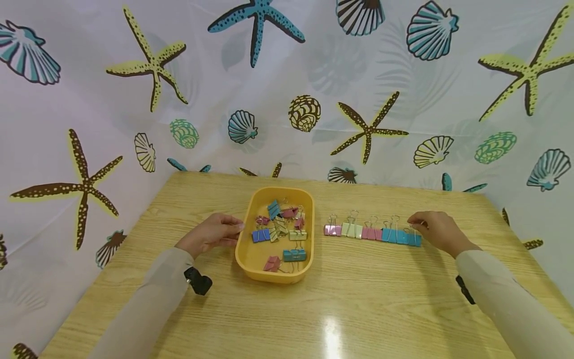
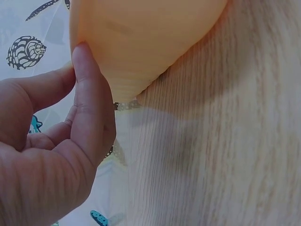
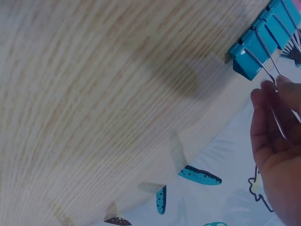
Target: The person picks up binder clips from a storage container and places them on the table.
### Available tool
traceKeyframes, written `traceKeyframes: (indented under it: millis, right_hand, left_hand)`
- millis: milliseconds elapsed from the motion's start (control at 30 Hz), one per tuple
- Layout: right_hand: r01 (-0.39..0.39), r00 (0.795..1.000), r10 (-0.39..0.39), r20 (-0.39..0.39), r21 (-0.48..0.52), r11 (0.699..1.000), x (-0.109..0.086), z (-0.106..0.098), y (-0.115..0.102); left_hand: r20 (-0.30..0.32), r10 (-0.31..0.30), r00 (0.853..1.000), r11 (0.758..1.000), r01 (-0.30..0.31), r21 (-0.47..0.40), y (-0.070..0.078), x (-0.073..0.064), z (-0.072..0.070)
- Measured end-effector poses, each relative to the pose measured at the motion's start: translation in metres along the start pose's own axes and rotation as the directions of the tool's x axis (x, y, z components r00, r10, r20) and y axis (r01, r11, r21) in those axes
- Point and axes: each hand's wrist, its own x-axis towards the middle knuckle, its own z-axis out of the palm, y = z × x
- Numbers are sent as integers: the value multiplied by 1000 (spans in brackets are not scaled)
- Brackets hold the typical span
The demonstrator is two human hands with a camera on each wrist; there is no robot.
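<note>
On the left, my left hand pinches the rim of a yellow plastic tray between thumb and fingers; the left wrist view shows the hand at the tray's side wall. Several binder clips in blue, teal, pink and pale yellow lie loose in the tray. To its right a row of binder clips stands side by side, handles up. My right hand pinches the wire handle of the teal binder clip at the row's right end, plainer in the right wrist view.
A wood-grain table carries everything. Behind and beside it hangs a white cloth printed with starfish and shells. Both forearms reach in over the table from the front.
</note>
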Motion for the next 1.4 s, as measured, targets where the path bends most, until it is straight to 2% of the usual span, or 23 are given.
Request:
traceKeyframes:
  millis: [333, 500, 633, 833, 967, 1200, 1400]
  right_hand:
    - [0, 1000, 0, 1, -5, 1000, -4, -1, 0]
    - [22, 996, -26, -87, -40, 999, -5, -5, -9]
    - [50, 986, -55, -158, -37, 998, -1, -8, -26]
    - [110, 975, -108, -196, 3, 994, 13, -15, -70]
    - [184, 964, -176, -201, 20, 983, 24, -18, -106]
    - [315, 937, -309, -164, 11, 949, 44, -21, -169]
    - [392, 911, -387, -142, 9, 920, 66, -20, -216]
  left_hand:
    - [4, 4, 1000, 1000, -4, -8, 1, 0, 2]
    - [12, 1, 1000, 1000, 0, -12, 1, 1, 1]
    - [14, -10, 1000, 1000, 10, -9, 4, 0, 1]
    - [22, -17, 1000, 999, 18, -29, 4, 0, 1]
    - [28, -3, 1000, 999, 5, -43, 2, 1, 0]
    - [49, 50, 998, 997, -47, -57, 0, -3, 0]
    - [51, 63, 997, 996, -60, -71, -1, -4, 2]
